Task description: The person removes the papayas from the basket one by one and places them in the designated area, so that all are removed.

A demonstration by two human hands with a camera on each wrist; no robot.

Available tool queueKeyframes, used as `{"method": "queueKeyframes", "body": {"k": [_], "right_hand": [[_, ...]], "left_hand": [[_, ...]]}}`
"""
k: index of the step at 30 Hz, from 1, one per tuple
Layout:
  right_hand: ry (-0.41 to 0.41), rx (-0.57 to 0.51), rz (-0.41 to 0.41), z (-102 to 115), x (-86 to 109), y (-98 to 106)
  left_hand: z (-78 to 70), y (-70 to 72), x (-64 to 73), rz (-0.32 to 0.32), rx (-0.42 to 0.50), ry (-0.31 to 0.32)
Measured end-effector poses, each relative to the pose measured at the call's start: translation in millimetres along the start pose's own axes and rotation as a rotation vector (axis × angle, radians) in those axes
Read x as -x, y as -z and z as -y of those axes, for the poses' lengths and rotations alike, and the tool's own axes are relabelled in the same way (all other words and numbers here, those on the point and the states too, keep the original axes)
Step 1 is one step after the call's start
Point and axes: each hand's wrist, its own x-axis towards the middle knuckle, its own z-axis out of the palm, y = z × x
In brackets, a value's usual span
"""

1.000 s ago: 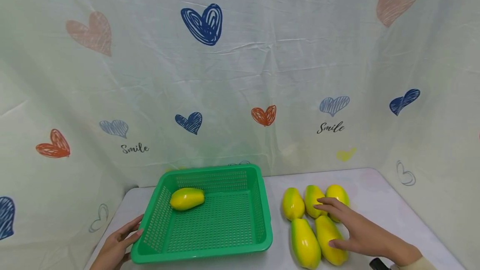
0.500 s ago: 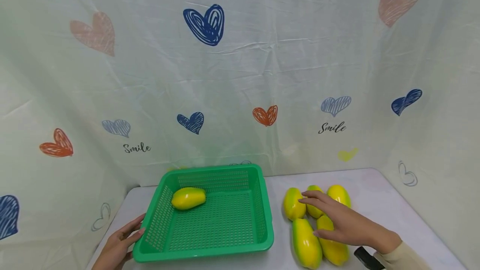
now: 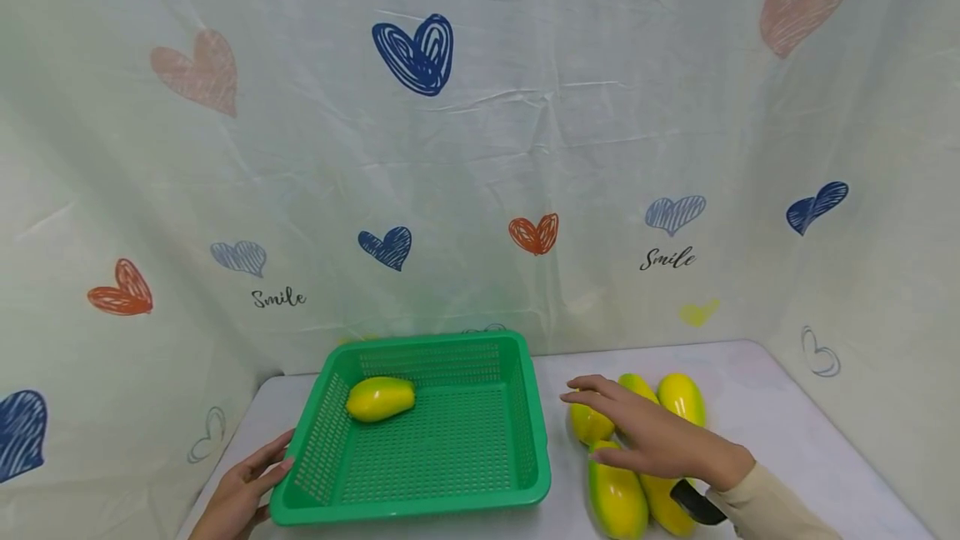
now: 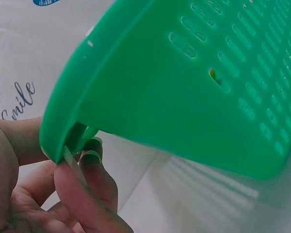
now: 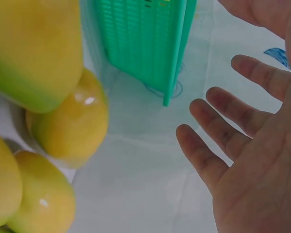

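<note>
A green plastic basket (image 3: 412,510) stands on the left half of the table, with one yellow papaya (image 3: 381,399) lying in its far left part. My left hand (image 3: 242,492) holds the basket's left rim; the left wrist view shows thumb and fingertips (image 4: 94,162) pinching the edge. To the basket's right, several yellow-green papayas lie grouped, among them a near-left papaya (image 3: 617,492) and a far-right papaya (image 3: 682,398). Over this group hovers my right hand (image 3: 660,438), fingers spread and nothing held. It partly covers the far-left papaya (image 3: 588,426) and the near-right papaya (image 3: 666,507).
The white table (image 3: 720,361) ends at a pale curtain (image 3: 465,148) printed with hearts and the word "Smile". A dark strap-like piece (image 3: 696,502) sits at my right wrist beside the beige sleeve (image 3: 772,500).
My right hand has moved left across the papayas toward the basket, fingers still spread. My left hand has stayed on the basket rim. The head view has shifted slightly.
</note>
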Motion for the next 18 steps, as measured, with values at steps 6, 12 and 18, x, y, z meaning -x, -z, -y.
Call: {"method": "queueKeyframes", "body": {"k": [6,12,18], "right_hand": [[0.054,-0.015,0.01,5.5,-15.9,-4.1],[0.145,0.01,-0.007,11.0,-29.9,-7.3],[0.208,0.022,-0.002,19.7,-43.2,-9.6]], "left_hand": [[-0.3,-0.3,-0.6,0.0,0.003,0.007],[0.3,-0.3,-0.4,0.003,0.002,0.004],[1.2,-0.7,-0.1,-0.006,0.006,-0.001]]}}
